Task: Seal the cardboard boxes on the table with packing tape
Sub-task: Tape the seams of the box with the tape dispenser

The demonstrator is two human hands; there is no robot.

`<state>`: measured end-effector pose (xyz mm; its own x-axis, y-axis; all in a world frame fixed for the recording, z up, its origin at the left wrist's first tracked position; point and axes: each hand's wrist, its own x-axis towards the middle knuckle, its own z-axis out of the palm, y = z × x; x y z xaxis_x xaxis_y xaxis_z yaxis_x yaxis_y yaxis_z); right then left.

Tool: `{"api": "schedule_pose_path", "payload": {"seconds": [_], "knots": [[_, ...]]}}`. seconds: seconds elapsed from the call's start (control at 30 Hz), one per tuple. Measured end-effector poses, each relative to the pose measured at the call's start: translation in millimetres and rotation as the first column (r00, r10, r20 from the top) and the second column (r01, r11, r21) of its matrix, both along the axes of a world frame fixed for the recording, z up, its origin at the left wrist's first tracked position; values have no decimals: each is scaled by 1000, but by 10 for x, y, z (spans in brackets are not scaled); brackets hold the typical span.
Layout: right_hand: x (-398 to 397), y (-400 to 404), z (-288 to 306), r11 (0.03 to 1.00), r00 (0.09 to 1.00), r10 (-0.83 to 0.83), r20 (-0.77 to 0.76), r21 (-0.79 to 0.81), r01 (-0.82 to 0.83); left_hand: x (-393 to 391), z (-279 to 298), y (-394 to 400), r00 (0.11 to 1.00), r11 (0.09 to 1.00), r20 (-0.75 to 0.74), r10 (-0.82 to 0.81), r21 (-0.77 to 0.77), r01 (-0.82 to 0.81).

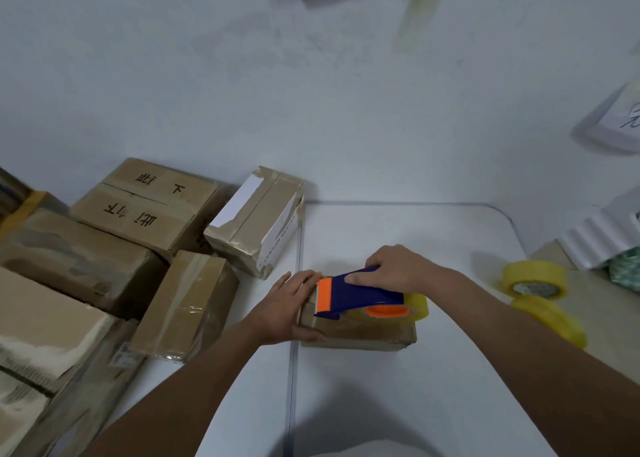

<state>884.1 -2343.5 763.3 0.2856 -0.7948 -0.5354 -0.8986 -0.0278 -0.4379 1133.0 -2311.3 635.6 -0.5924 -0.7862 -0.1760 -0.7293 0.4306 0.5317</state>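
We found a person midway through taping a small cardboard box (360,332) that sat near the middle of the white worktop (398,242). The right hand (391,269) was curled around the blue body of a tape dispenser (360,294), holding it down on the top of the box with its orange blade end toward the left edge, a position that, in our judgement, suited drawing a strip along the lid. The left hand (291,304) lay against the box's left end, fingers straight over the top corner and thumb along the side, apparently bracing the box so it would not slide under the pull of the tape. Two spare rolls of yellow tape (535,278) waited on the worktop to the right, well apart from the work. A cluster of larger cardboard boxes (145,200) crowded the left side, several already showing glossy tape across their seams; we could not tell how many remained unsealed.
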Motion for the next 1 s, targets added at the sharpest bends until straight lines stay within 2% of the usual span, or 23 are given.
{"api": "schedule_pose_path", "payload": {"seconds": [0.33,0.5,0.7,0.8,0.93,1.0], "knots": [[-551,102,24,992,987,-123,-104,4,124,18,-10,-39,994,999,104,-25,-39,29],[-571,139,-74,986,981,-159,-114,-61,153,-4,32,-52,990,998,138,-37,-47,43],[-494,162,-148,978,973,-165,-164,-153,140,-115,166,-146,929,978,349,-120,-119,172],[-485,159,-142,978,973,-165,-161,-158,140,-297,236,-166,884,968,433,-176,-85,235],[-475,158,-132,978,973,-163,-164,-159,137,-624,226,-125,923,978,337,-185,-31,208],[-476,166,-127,978,972,-163,-171,-155,137,-636,153,-92,944,979,286,-163,-74,191]]}}
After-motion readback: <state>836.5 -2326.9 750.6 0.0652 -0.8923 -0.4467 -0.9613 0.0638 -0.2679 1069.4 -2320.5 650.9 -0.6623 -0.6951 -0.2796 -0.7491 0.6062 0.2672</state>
